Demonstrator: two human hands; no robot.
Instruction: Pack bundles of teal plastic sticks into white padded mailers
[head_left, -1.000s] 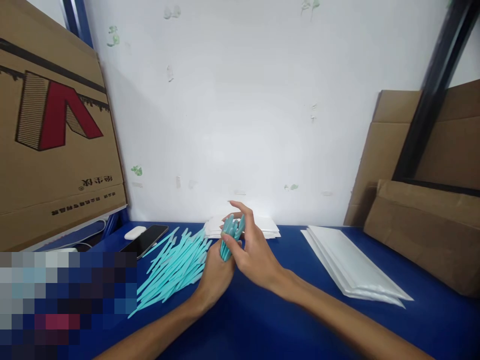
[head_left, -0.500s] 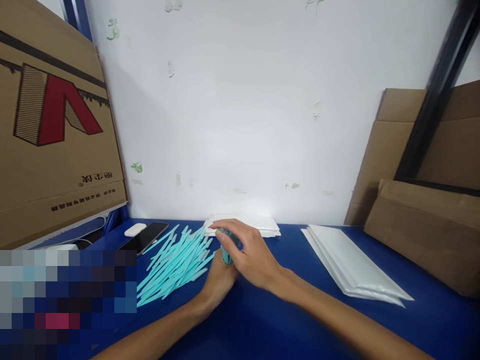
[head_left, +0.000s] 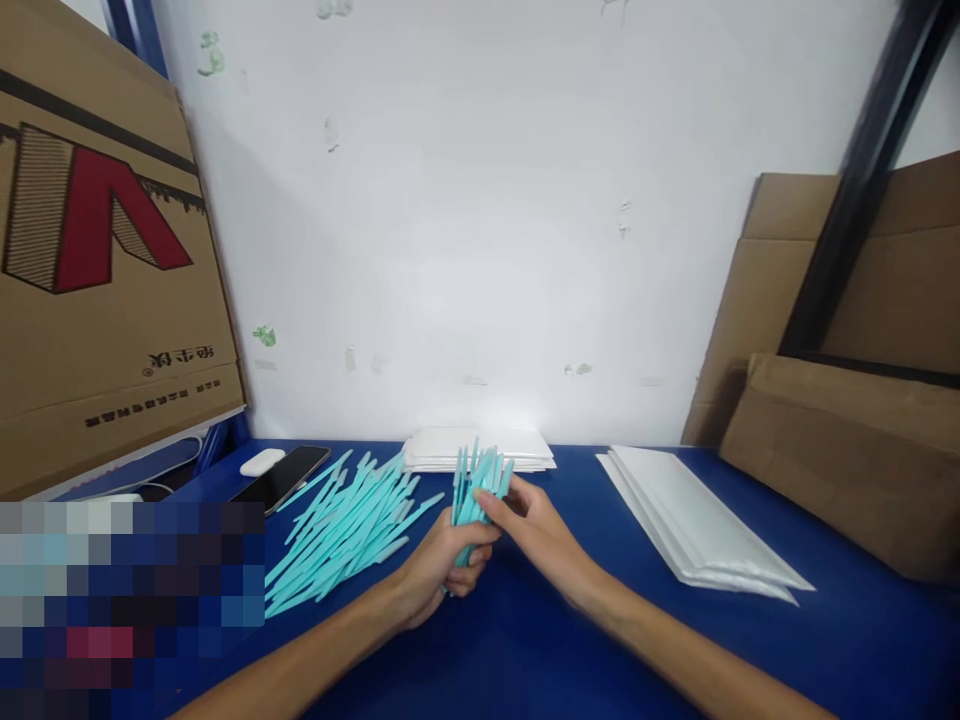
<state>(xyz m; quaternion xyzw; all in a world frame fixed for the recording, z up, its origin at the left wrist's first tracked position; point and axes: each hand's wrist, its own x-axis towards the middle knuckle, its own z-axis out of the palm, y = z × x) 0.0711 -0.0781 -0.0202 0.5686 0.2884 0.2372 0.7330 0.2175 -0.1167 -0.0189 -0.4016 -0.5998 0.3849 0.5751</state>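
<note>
My left hand is wrapped round a bundle of thin turquoise swab-like sticks, which stand nearly upright with their tips fanned out above the fist. My right hand is closed at the right side of the bundle, its thumb lying across the sticks and its fingers partly hidden behind them. Just left of my hands, a loose pile of the same sticks lies slanting on the blue table. Their tips look paler and flat.
White packets are stacked against the white wall behind my hands. More white packets lie at the right. A phone and a white case sit at back left. Cardboard boxes flank both sides. The lower left is pixelated.
My right hand has come down from the top of the bundle to its right side. The stick tips now show, fanned above my left fist. The view has shifted slightly.
</note>
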